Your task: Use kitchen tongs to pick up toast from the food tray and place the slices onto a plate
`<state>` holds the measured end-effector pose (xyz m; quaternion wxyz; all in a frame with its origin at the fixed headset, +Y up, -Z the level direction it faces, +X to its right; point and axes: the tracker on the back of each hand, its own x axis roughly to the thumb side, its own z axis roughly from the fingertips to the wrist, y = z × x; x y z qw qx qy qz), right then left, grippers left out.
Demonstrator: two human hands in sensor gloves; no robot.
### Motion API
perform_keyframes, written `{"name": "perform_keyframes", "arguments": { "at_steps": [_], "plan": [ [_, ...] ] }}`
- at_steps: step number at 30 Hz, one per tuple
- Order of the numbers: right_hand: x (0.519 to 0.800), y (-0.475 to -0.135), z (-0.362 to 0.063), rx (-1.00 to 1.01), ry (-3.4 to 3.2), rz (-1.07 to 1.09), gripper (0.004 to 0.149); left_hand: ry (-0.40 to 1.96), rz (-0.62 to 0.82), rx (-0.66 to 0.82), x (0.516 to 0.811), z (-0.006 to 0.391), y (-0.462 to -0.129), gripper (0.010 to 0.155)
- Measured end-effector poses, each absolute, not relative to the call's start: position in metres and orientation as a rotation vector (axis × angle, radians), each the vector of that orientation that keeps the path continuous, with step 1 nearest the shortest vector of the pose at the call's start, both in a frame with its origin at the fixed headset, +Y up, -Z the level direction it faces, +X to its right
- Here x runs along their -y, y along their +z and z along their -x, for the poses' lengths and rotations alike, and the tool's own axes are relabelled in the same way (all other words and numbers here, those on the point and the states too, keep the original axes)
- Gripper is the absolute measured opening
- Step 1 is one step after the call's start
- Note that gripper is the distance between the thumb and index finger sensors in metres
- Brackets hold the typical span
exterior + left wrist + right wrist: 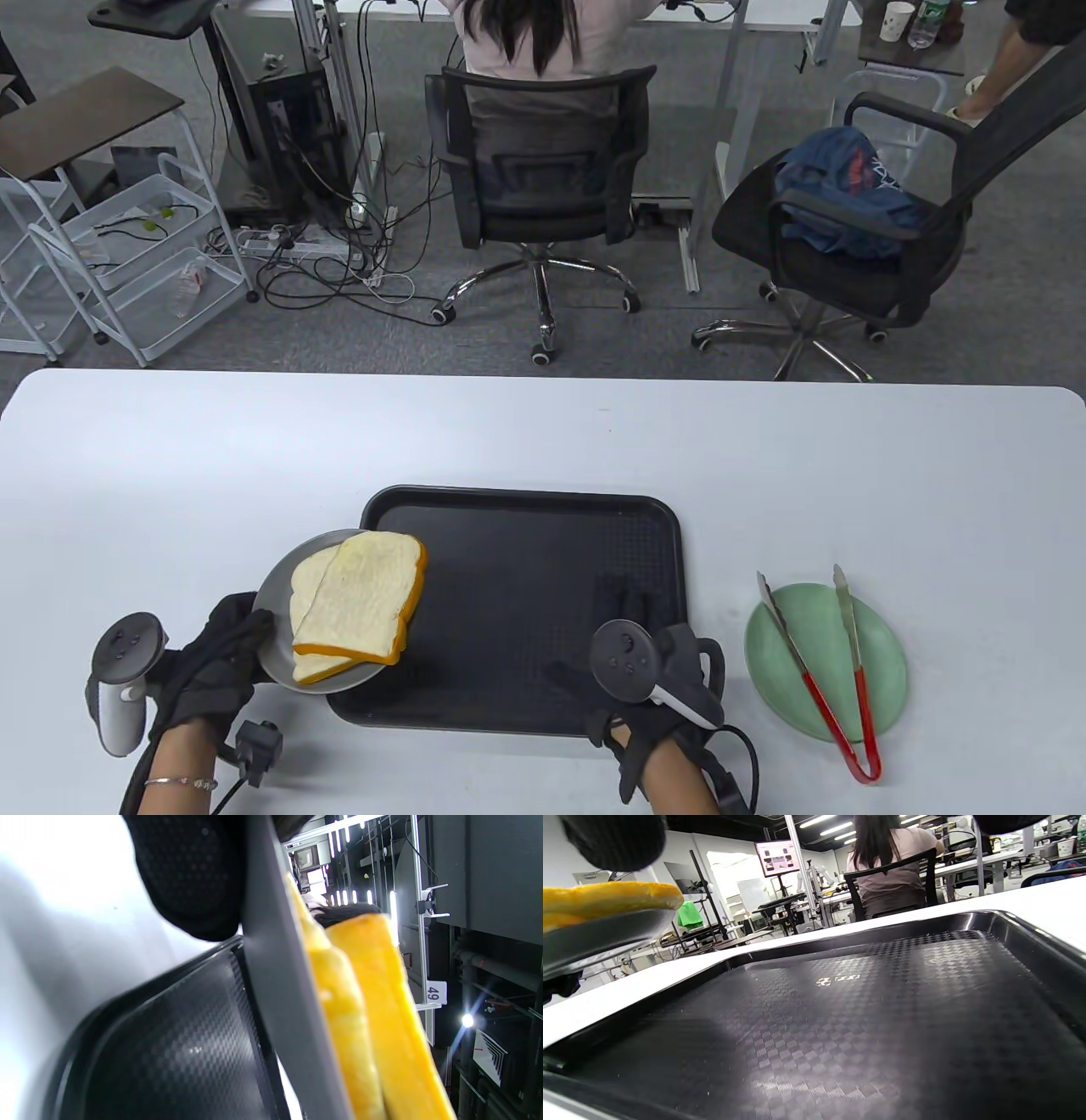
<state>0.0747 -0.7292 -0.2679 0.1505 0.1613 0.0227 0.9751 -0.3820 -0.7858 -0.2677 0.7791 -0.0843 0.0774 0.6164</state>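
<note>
Two slices of toast (365, 594) with yellow crusts lie overlapped on a grey plate (276, 603). My left hand (233, 641) grips that plate's near-left rim and holds it over the left corner of the black food tray (526, 543). In the left wrist view the plate's edge (280, 984) and the toast crusts (382, 1018) fill the frame, tilted. My right hand (628, 603) rests flat on the tray floor and holds nothing. The red-handled tongs (827, 713) lie across a green plate (887, 671), to the right of the tray. The tray's floor (840, 1005) is bare.
The white table (170, 475) runs to a far edge. Beyond it stand two office chairs (543, 195), one with a seated person, plus a wire cart (127, 255) and floor cables.
</note>
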Motion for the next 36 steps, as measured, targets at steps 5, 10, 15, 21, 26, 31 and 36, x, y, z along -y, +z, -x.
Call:
{"name": "perform_keyframes", "arguments": {
  "at_steps": [5, 10, 15, 21, 26, 31, 36],
  "plan": [
    [0.743, -0.269, -0.07, -0.088, 2.822, -0.529, 0.104, 1.326, 0.183, -0.173, 0.785, 0.383, -0.268, 0.053],
    [0.748, -0.268, -0.07, -0.105, 2.861, -0.548, 0.104, 1.349, 0.209, -0.159, 0.786, 0.383, -0.27, 0.053],
    [0.749, -0.266, -0.073, -0.106, 2.9, -0.554, 0.105, 1.357, 0.212, -0.176, 0.789, 0.386, -0.272, 0.054],
    [0.75, -0.265, -0.076, -0.126, 2.885, -0.553, 0.104, 1.387, 0.186, -0.225, 0.789, 0.396, -0.272, 0.056],
    [0.752, -0.265, -0.078, -0.153, 2.877, -0.548, 0.105, 1.408, 0.145, -0.299, 0.791, 0.408, -0.27, 0.057],
    [0.752, -0.265, -0.078, -0.148, 2.871, -0.553, 0.104, 1.43, 0.114, -0.391, 0.797, 0.419, -0.268, 0.059],
    [0.752, -0.265, -0.078, -0.153, 2.864, -0.553, 0.105, 1.45, 0.116, -0.47, 0.806, 0.422, -0.268, 0.062]
  ]
}}
